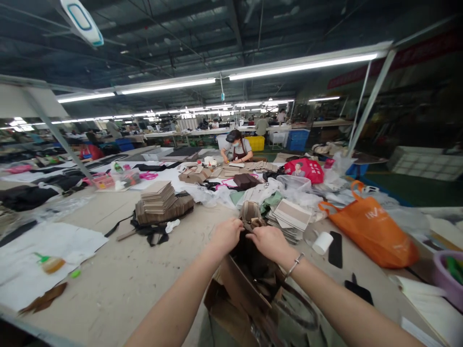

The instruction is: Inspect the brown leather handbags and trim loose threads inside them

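A brown handbag (237, 277) lies in front of me with its mouth open, showing a dark lining. At the bag's far end, my left hand (227, 236) is closed on the edge, fingers bent in a pinch. Close beside it, my right hand (270, 243) also grips the bag's far edge; a bracelet (297, 262) circles that wrist. What exactly lies between the fingertips is too small to make out. A curved strap handle (306, 308) hangs at the bag's right side. Just beyond both hands is a light brown piece (250, 210).
Stacked cut panels (155, 198) stand left of the hands, with a pile of flat pieces (291, 217) to the right. An orange bag (372, 229), a white roll (322, 242) and a black phone-like slab (335, 249) lie farther right. A glue bottle (50, 263) rests left. A co-worker (237, 147) sits opposite.
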Demonstrator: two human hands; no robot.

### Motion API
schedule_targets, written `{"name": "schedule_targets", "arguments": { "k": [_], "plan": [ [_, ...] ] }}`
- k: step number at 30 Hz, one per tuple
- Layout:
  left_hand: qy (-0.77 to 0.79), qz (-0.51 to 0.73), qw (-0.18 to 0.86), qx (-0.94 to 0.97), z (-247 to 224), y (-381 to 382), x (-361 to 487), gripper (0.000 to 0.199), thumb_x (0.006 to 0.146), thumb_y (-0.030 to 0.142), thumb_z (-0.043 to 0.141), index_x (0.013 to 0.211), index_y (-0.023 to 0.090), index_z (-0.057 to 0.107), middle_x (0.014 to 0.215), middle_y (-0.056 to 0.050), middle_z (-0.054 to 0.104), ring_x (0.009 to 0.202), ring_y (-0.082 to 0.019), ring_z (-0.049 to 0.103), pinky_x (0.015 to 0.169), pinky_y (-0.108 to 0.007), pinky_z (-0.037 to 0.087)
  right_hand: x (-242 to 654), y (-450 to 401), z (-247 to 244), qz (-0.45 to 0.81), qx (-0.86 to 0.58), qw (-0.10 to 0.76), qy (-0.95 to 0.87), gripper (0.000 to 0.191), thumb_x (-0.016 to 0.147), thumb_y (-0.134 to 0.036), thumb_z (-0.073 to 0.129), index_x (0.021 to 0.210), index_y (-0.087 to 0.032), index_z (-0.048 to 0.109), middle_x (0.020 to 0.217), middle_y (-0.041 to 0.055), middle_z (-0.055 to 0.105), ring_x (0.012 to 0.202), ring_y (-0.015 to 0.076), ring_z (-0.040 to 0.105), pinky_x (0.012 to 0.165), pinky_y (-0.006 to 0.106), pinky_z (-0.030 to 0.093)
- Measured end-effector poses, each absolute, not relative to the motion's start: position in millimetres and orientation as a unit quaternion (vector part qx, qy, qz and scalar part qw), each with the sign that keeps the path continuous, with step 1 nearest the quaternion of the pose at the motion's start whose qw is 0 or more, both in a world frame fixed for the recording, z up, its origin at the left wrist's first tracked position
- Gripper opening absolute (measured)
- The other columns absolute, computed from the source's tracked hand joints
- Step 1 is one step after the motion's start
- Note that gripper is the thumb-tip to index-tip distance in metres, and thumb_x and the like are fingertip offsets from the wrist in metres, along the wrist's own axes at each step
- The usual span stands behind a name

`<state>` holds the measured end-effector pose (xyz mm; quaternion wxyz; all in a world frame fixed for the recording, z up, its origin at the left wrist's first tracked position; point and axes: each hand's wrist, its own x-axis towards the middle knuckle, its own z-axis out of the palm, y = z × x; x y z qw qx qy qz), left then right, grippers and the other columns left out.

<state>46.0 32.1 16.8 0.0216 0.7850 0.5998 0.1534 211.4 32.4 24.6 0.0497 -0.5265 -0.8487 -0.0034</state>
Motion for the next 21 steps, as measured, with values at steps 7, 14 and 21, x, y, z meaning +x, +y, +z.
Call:
{"name": "schedule_targets", "arguments": {
  "k": [7, 14, 21],
  "plan": [
    [0.607, 0.16, 0.029, 0.778, 15.3, 34.4, 54.5, 0.018, 0.09, 0.026, 0.043, 0.091, 0.017, 0.058, 0.093, -0.007, 0.063, 0.084, -0.02, 0.06, 0.071, -0.03, 0.044, 217.6, 44.0, 22.6, 0.018, -0.512, 0.069, -0.856, 0.037, 0.088, -0.054, 0.046, 0.1, -0.025, 0.065, 0.088, 0.0057, 0.07, 0.084, 0.0221, 0.064, 0.068, 0.028, 0.043],
    [0.617, 0.155, 0.025, 0.772, 15.1, 30.0, 54.9, 0.021, 0.091, 0.023, 0.038, 0.097, 0.016, 0.056, 0.093, -0.009, 0.061, 0.082, -0.021, 0.06, 0.072, -0.031, 0.043, 204.3, 57.0, 21.1, 0.018, -0.496, 0.085, -0.864, 0.028, 0.088, -0.044, 0.05, 0.083, -0.023, 0.068, 0.084, 0.0031, 0.07, 0.08, 0.0185, 0.064, 0.063, 0.025, 0.04],
    [0.617, 0.162, 0.027, 0.769, 11.5, 29.9, 55.1, 0.018, 0.091, 0.024, 0.038, 0.096, 0.018, 0.054, 0.095, -0.009, 0.062, 0.083, -0.022, 0.061, 0.071, -0.032, 0.044, 200.5, 56.8, 19.0, 0.004, -0.504, 0.073, -0.86, 0.027, 0.089, -0.037, 0.048, 0.083, -0.021, 0.069, 0.086, 0.006, 0.07, 0.082, 0.0198, 0.064, 0.07, 0.026, 0.042]
  ]
}}
